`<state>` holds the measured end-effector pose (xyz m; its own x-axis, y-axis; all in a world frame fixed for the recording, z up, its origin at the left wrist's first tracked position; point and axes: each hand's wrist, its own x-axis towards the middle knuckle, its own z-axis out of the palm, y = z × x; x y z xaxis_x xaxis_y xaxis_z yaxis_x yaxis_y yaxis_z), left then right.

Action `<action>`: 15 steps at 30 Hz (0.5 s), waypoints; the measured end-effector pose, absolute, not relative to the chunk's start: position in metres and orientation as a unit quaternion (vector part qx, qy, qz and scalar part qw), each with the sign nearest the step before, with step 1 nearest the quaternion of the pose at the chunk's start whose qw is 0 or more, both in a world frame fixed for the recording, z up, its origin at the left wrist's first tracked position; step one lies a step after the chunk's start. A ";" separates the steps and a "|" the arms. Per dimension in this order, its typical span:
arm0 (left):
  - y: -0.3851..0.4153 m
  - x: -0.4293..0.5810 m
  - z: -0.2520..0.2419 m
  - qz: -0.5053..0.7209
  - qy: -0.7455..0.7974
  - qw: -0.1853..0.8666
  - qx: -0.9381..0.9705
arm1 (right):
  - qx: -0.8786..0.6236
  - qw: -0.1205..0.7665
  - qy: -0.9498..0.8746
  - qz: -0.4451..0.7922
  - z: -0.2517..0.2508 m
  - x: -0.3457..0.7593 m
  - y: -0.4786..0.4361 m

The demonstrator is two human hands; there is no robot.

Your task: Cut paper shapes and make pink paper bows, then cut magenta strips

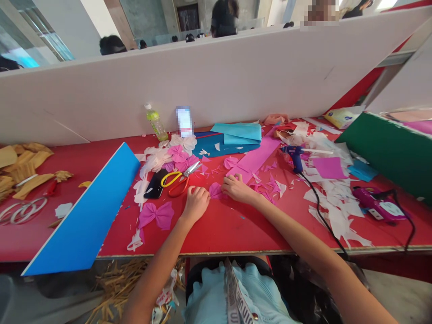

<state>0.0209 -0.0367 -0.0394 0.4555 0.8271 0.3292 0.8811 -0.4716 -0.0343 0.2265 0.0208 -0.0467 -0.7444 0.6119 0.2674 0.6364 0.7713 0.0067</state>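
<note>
A small pink paper piece [215, 191] lies on the red table [229, 225] between my two hands. My left hand [195, 203] rests on the table with fingers curled, pinching the piece's left edge. My right hand [238, 187] has its fingers curled on the piece's right edge. Scissors with yellow and orange handles [177, 179] lie just left of my left hand, beside a black phone [155, 183]. A pink paper bow [156, 214] sits nearer the front edge.
A blue board [86, 216] leans over the table's left front. Blue and teal paper sheets [232, 137], a long pink strip [256, 157], a green bottle [155, 122], a blue glue gun [297, 157] with its cord, a purple glue gun [378, 204], white scraps [334, 202] and a green board [388, 150] surround the hands. A white partition [202, 85] stands behind.
</note>
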 end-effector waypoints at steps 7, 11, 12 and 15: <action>-0.037 0.021 -0.039 -0.131 -0.503 0.104 -0.848 | -0.342 0.125 -0.930 -0.056 -0.048 0.229 0.022; -0.037 0.021 -0.039 -0.131 -0.504 0.102 -0.848 | -0.341 0.117 -0.930 -0.073 -0.049 0.229 0.021; -0.037 0.021 -0.039 -0.131 -0.504 0.101 -0.848 | -0.341 0.117 -0.930 -0.075 -0.049 0.229 0.021; -0.037 0.021 -0.039 -0.134 -0.505 0.097 -0.847 | -0.348 0.126 -0.926 -0.071 -0.050 0.229 0.021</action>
<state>0.0208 -0.0370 -0.0388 0.4534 0.8300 0.3248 0.8818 -0.4707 -0.0282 0.2292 0.0214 -0.0499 -0.7267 0.6262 0.2824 0.6617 0.7485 0.0431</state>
